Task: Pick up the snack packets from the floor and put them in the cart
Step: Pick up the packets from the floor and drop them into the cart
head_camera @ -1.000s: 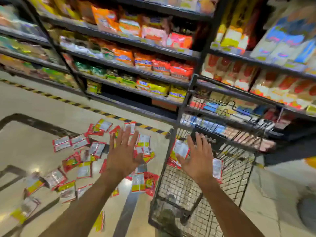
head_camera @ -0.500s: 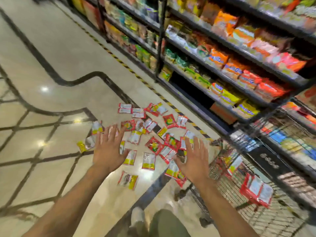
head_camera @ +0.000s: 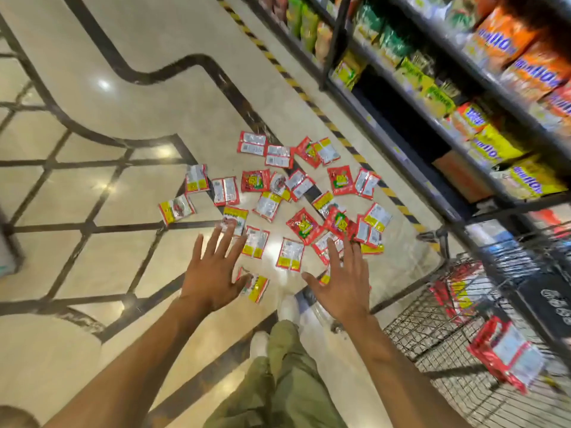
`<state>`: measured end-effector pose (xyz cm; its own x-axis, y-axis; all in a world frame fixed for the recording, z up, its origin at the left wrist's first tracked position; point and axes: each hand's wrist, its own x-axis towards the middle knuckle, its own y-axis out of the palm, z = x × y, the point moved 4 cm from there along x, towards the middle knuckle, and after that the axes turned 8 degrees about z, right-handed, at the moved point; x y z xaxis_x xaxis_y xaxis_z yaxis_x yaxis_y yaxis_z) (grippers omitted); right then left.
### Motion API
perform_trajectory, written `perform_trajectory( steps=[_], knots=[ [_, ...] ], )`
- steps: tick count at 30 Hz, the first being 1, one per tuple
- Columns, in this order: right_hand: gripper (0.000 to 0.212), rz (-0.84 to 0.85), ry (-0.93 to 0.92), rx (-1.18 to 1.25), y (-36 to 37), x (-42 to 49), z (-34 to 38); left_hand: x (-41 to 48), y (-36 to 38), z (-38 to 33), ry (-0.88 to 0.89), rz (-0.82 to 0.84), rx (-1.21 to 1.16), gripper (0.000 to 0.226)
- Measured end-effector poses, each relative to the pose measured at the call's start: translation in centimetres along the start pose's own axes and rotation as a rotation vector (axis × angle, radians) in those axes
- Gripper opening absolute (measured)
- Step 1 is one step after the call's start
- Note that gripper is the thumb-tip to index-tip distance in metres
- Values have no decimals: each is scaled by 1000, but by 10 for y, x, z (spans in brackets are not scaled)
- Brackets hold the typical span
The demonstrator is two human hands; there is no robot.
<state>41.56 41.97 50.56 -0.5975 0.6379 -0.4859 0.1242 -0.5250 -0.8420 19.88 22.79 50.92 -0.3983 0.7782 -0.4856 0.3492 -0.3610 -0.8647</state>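
Several red, yellow and silver snack packets (head_camera: 290,196) lie scattered on the shiny tiled floor ahead of me. Both hands are stretched out above the near edge of the pile, palms down, fingers spread, holding nothing. My left hand (head_camera: 213,270) hovers beside a yellow-and-red packet (head_camera: 255,285). My right hand (head_camera: 340,282) covers part of a packet near my feet. The wire cart (head_camera: 432,329) stands at the lower right, with a few red packets (head_camera: 506,353) inside it.
Dark metal shelves (head_camera: 438,125) stocked with orange, yellow and green bags run along the right. A yellow-and-black hazard stripe (head_camera: 309,100) marks the floor at their base. My white shoes (head_camera: 287,307) and green trousers are below the hands. Open floor lies to the left.
The view has swung from the cart and shelves down to the floor. Both open hands have moved away from the cart and now reach toward the scattered packets.
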Motion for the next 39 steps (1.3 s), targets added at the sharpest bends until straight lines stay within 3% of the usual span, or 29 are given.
perform_trajectory(
  steps=[12, 20, 26, 31, 34, 39],
  knots=[
    [107, 88, 87, 142, 138, 172, -40, 194, 140, 28, -100, 100, -114, 88],
    [112, 219, 229, 268, 357, 309, -86, 346, 369, 91, -213, 263, -308, 88],
    [95, 274, 403, 497, 515, 382, -128, 428, 541, 142, -306, 378, -378, 94],
    [94, 192, 620, 650, 599, 430, -158, 478, 617, 179, -489, 242, -551, 103],
    [93, 116, 709, 653, 621, 443, -168, 492, 618, 180, -594, 99, -595, 105],
    [62, 60, 739, 899, 629, 451, -163, 501, 622, 173, -625, 50, -1115, 75]
  ],
)
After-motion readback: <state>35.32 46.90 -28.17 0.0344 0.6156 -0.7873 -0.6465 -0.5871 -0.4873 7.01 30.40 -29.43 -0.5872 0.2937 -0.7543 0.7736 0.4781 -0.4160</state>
